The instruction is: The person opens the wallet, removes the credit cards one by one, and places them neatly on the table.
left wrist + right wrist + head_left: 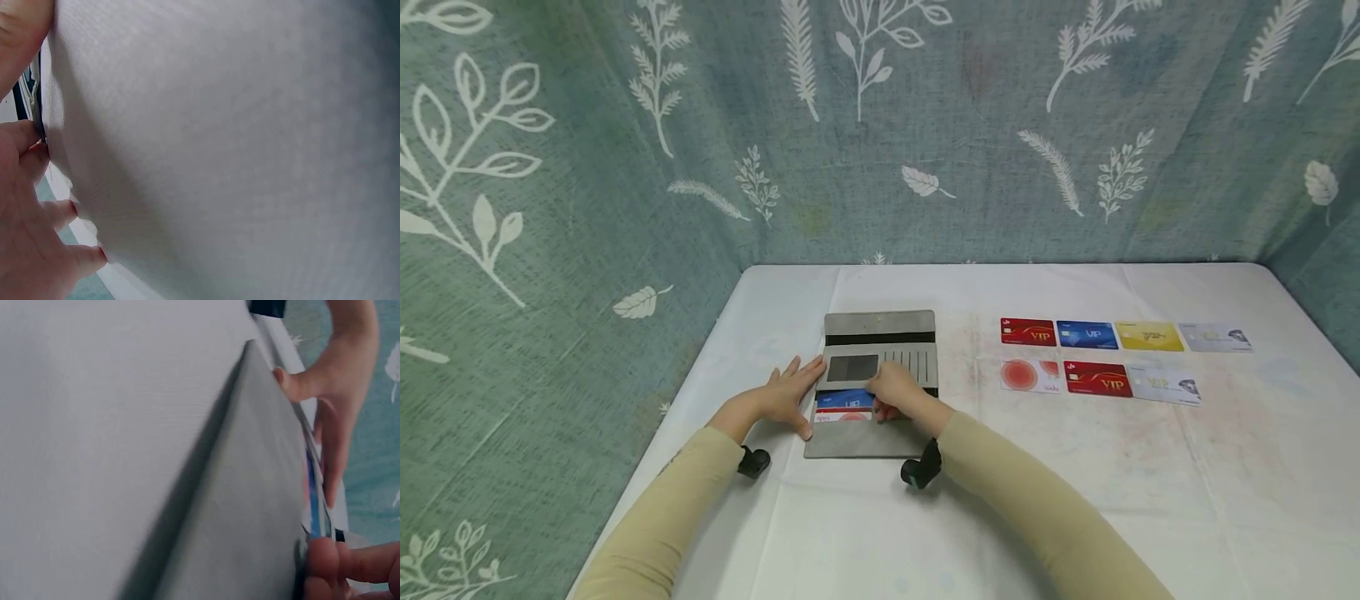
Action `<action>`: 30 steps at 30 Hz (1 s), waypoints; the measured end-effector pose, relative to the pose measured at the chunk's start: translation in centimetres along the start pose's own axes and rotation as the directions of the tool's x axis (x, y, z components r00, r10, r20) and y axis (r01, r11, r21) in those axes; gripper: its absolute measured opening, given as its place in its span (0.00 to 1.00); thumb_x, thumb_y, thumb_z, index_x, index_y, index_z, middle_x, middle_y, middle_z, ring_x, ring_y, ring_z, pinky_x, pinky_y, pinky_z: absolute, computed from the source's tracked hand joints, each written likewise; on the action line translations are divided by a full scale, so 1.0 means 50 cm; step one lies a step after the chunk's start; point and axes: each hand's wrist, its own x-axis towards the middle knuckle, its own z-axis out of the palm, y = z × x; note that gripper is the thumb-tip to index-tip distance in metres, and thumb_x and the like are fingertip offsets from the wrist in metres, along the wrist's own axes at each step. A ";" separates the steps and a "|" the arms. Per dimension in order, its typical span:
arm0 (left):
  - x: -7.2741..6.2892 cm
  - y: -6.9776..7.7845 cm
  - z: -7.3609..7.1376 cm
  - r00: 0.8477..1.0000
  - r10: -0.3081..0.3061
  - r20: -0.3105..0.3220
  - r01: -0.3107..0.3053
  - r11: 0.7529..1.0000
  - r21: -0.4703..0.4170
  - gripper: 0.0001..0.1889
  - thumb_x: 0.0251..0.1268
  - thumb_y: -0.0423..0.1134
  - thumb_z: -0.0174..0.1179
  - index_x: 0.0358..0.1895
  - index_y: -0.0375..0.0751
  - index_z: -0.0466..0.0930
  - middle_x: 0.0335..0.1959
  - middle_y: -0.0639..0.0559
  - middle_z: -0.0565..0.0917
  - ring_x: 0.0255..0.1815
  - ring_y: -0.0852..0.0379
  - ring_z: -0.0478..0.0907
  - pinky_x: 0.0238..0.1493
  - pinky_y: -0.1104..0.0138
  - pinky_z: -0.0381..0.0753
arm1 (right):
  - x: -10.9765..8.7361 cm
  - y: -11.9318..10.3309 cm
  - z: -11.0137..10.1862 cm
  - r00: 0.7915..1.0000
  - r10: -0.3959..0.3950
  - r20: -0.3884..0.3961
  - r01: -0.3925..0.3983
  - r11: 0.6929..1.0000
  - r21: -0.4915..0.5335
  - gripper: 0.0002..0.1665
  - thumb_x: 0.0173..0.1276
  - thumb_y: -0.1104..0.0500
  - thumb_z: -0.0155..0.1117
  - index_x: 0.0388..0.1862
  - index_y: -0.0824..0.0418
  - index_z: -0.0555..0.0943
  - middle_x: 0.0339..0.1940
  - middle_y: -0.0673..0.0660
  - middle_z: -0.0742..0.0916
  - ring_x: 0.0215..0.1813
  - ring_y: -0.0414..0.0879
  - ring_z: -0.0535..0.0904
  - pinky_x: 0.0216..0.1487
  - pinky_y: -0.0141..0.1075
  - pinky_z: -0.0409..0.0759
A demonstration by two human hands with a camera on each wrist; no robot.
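A grey card wallet [850,439] lies unfolded on the white table, a dark clear-window pocket [853,367] in its upper half. Below that pocket, a blue VIP card [842,400] overlaps a red strip and a white card with pink circles [850,417] in the wallet. My left hand [785,395] rests along the wallet's left edge, fingers spread and thumb near the lower corner. With curled fingers, my right hand [898,390] pinches at the blue card's right end; in the right wrist view its fingertips [323,556] meet at the edge of the layered cards.
Right of the wallet, an upper row holds a red VIP card [1028,332], a blue card [1087,335], a gold card [1148,337] and a silver card [1215,337]. Below lie a white-and-pink card [1030,376], a red card [1097,379] and a silver card [1165,386]. Leaf-patterned curtains [970,150] surround the table.
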 end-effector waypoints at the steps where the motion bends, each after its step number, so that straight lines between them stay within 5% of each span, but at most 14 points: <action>1: 0.000 -0.001 0.001 1.000 -0.002 0.002 0.002 1.000 0.002 0.67 0.28 0.54 0.74 0.73 0.38 0.38 0.74 0.43 0.38 0.71 0.35 0.26 0.63 0.37 0.28 | -0.002 0.001 -0.004 1.000 0.017 0.016 -0.018 0.999 0.042 0.16 0.67 0.61 0.54 0.21 0.69 0.77 0.09 0.53 0.77 0.09 0.40 0.73 0.10 0.29 0.71; 10: 0.003 -0.003 0.006 1.000 0.000 0.009 0.000 1.000 0.010 0.67 0.28 0.56 0.73 0.73 0.39 0.38 0.74 0.44 0.37 0.71 0.36 0.25 0.63 0.38 0.28 | -0.013 0.017 -0.015 0.991 0.051 0.126 -0.076 0.976 0.204 0.14 0.63 0.63 0.57 0.20 0.71 0.79 0.10 0.54 0.79 0.10 0.40 0.75 0.12 0.29 0.73; 18: 0.000 -0.001 0.002 1.000 0.002 -0.002 -0.002 1.000 0.014 0.67 0.28 0.56 0.73 0.73 0.38 0.39 0.74 0.42 0.38 0.71 0.35 0.27 0.63 0.37 0.30 | -0.005 0.020 -0.002 0.993 0.089 0.074 -0.106 0.953 0.283 0.17 0.61 0.64 0.60 0.12 0.64 0.74 0.06 0.52 0.75 0.08 0.37 0.71 0.10 0.27 0.70; 30: 0.003 -0.001 0.003 1.000 -0.004 0.005 0.004 1.000 0.012 0.67 0.27 0.57 0.73 0.73 0.38 0.39 0.74 0.43 0.38 0.71 0.35 0.27 0.64 0.37 0.30 | 0.000 0.020 0.004 0.993 0.111 0.026 -0.111 0.892 0.439 0.16 0.63 0.65 0.58 0.16 0.63 0.69 0.08 0.51 0.72 0.08 0.36 0.71 0.11 0.25 0.69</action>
